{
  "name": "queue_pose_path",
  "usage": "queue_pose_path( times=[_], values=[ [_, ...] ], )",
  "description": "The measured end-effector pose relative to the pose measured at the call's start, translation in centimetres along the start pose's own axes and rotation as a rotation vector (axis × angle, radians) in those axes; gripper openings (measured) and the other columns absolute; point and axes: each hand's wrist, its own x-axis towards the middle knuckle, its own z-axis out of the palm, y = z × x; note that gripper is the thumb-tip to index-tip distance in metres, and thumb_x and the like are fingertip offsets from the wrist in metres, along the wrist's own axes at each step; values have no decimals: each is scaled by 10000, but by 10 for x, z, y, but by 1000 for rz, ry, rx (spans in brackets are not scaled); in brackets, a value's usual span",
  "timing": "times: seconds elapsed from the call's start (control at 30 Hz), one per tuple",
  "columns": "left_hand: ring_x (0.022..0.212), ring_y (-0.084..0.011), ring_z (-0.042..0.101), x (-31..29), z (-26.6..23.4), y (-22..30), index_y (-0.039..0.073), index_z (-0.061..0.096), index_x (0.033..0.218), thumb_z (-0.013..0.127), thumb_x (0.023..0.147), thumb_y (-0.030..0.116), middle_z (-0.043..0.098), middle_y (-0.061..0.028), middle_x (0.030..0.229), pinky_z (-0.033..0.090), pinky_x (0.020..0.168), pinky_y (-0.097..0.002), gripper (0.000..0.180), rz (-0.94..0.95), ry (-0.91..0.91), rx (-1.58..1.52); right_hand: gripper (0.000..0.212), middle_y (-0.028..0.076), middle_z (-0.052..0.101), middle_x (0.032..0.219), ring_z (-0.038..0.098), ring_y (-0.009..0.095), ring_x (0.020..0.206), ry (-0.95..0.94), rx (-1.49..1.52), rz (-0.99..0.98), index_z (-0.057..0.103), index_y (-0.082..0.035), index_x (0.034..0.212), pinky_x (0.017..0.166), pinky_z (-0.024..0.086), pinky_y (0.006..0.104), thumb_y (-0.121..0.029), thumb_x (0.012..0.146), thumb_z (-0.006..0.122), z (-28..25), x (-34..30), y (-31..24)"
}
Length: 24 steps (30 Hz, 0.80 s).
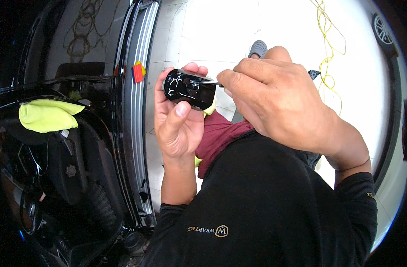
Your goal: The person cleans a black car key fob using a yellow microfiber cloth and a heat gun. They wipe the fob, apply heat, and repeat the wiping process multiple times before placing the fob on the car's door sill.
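Note:
My left hand (179,129) is closed around a small, glossy black rounded part (174,91), its thumb along the near edge and its fingertips curling over the far side. White light reflections lie across the part's shiny face. From the right, my right hand (279,95) pinches a thin tool with a slim metal tip (207,82). The tip lies over the right half of the black part; I cannot tell whether it touches. Most of the tool's handle is hidden inside my right fingers.
At left stands a black car with a ribbed metallic sill (139,107). A red and yellow flat piece (139,72) rests on the sill; a lime cloth (50,115) drapes inside. Yellow cord (326,58) trails over the pale floor. Another car's wheel (383,29) shows far right.

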Motion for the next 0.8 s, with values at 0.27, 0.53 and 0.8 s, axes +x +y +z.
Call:
queue_pose_path(
  times=[0.27, 0.53, 0.8],
  values=[
    [1306, -367, 408, -1, -2, 1, 108, 466, 1330, 660, 831, 59, 450, -215, 1369, 345, 1107, -482, 538, 102, -28, 132, 232, 55, 578, 740, 484, 188, 602, -33, 64, 22, 634, -56, 989, 656, 340, 322, -42, 761, 677, 1, 1, -5],
    [1310, -367, 404, -2, -3, 1, 120, 464, 1349, 669, 817, 52, 466, -213, 1362, 349, 1099, -484, 574, 170, -29, 205, 150, 67, 557, 679, 496, 198, 587, -4, 183, 43, 633, -47, 922, 669, 303, 330, -68, 776, 661, 8, 1, -7],
    [1323, -362, 394, -4, -6, 2, 133, 452, 1358, 665, 819, 41, 459, -218, 1370, 357, 1095, -485, 587, 185, -41, 207, 98, 84, 579, 626, 534, 209, 545, 52, 310, 59, 635, -32, 867, 642, 321, 325, -79, 783, 655, 12, 1, -9]
  ],
)
